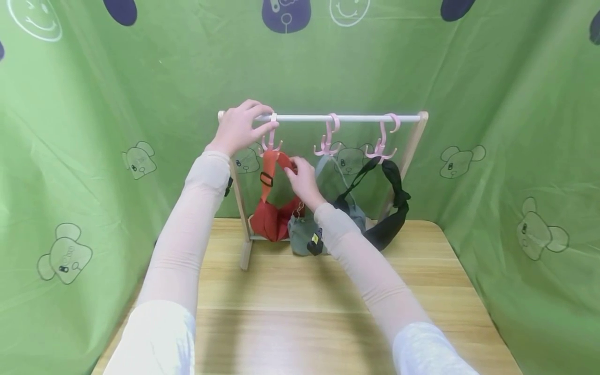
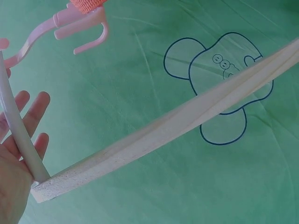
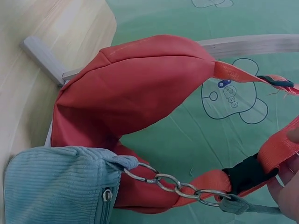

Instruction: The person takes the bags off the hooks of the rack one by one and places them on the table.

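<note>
— Where were the hands when you looked in?

— Both up at the small wooden rack. The left hand was at the left end of its white rail, fingers nearly straight and laid over the rail, right next to the first pink hook; it wasn't clenched round anything.

— And the other?

— The right hand was just below that hook, fingers pinching the strap of the red bag.

— So where was the bag itself?

— Hanging from that first hook at the rack's left end, its body down by the rack's foot on the wooden surface. Pressed against its right side sat a grey-green corduroy bag under the middle hook, and a black bag hung from the hook at the rack's right end.

— What was behind it?

— Green cloth with printed bears, all round the rack.
</note>
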